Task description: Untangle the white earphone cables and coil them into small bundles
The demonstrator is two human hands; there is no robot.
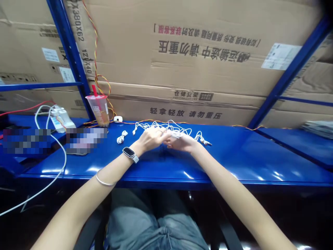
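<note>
A left hand and a right hand are brought together near the middle of a glossy blue metal surface. The fingers of both hands are curled almost shut and pressed toward each other on a tangle of thin white cables, though the exact strand being held cannot be made out. The tangle is spread around the hands from about 10 to 3 o'clock. A small coiled white cable is laid at 9 o'clock, and a clear plastic cup with a red straw is placed at 10 o'clock. A white power socket block is seen farther off at 9 o'clock. Large brown cardboard cartons are stacked at 12 o'clock.
</note>
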